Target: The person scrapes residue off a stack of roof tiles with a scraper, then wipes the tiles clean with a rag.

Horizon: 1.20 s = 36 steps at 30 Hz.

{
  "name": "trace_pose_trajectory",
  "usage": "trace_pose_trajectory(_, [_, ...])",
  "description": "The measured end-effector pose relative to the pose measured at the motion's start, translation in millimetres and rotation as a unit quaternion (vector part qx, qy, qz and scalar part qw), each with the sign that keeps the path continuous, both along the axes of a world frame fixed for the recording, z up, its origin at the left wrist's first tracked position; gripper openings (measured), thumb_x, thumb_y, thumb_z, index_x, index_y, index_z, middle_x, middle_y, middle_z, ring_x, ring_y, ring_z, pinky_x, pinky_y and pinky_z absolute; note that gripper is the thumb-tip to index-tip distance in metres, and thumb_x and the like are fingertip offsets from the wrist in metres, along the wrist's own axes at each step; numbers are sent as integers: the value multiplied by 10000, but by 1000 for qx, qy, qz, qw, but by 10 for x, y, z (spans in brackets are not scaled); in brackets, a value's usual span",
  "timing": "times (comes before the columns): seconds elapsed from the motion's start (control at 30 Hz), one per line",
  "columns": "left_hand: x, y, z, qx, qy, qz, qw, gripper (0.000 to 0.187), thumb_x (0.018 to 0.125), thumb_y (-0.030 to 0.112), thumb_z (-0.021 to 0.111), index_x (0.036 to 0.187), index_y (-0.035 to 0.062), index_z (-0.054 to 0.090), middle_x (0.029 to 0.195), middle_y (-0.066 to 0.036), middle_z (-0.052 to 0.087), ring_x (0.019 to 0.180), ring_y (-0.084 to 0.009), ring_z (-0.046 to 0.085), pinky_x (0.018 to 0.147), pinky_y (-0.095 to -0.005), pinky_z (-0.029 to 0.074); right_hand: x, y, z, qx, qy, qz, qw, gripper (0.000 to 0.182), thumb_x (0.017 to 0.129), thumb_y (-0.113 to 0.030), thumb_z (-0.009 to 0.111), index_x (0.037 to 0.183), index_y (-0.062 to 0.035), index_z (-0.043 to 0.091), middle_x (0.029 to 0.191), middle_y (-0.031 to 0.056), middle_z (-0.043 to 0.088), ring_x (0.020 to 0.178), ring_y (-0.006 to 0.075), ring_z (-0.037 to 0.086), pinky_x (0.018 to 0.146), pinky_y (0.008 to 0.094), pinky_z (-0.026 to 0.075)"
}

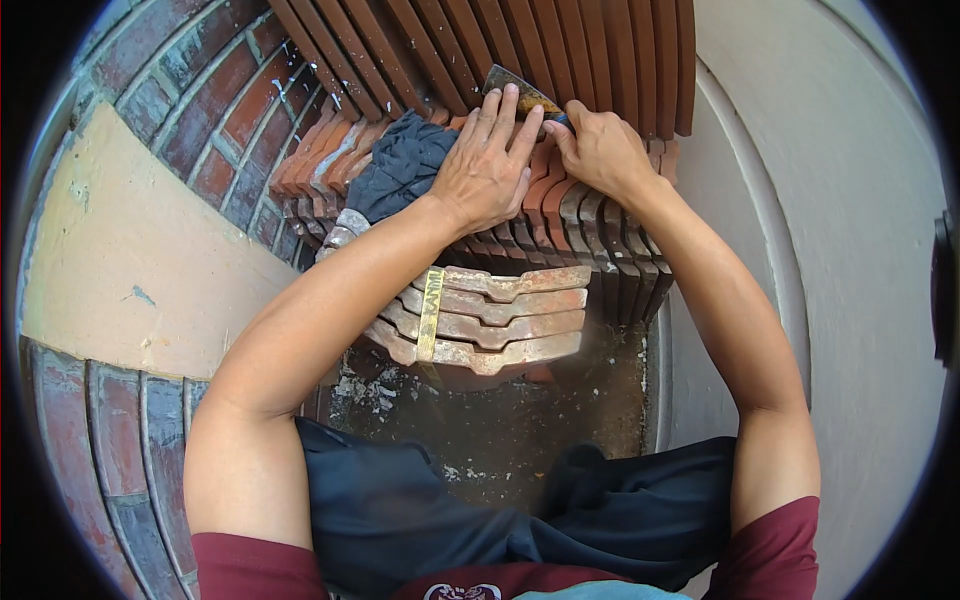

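Observation:
My right hand point(602, 145) is closed round the blue handle of a scraper point(530, 95), whose flat, stained metal blade lies against the upright brown tiles point(560, 40). My left hand point(485, 160) has its fingers spread, with the fingertips at the blade and the lower edge of those tiles. Just left of that hand, a crumpled dark cloth point(402, 165) rests on a row of older orange and grey tiles point(580, 215). Below my left wrist is a stack of worn tiles point(510, 325) with a yellow marked strip point(430, 315) across it.
A brick wall point(215, 120) with a beige panel point(130, 260) stands at the left. A pale curved wall point(870, 200) closes off the right side. The brown floor point(480, 430) between my legs and the tiles has white flakes on it.

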State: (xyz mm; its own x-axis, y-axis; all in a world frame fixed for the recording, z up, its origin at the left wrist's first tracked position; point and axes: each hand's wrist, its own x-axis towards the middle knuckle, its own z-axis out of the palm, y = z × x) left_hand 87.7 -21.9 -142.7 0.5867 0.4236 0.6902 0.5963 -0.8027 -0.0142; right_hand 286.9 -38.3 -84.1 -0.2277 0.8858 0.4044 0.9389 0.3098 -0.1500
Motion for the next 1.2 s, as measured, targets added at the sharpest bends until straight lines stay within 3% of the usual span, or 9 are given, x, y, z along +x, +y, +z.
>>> trace_pose_trajectory(1.2, [42, -6, -41, 10, 6, 24, 1000, 841, 828, 157, 682, 1554, -20, 295, 1522, -435, 256, 1397, -600, 307, 1171, -589, 302, -183, -64, 35, 25, -37, -45, 998, 325, 1000, -309, 540, 958, 5, 612, 755, 267, 695, 743, 467, 701, 674, 544, 577])
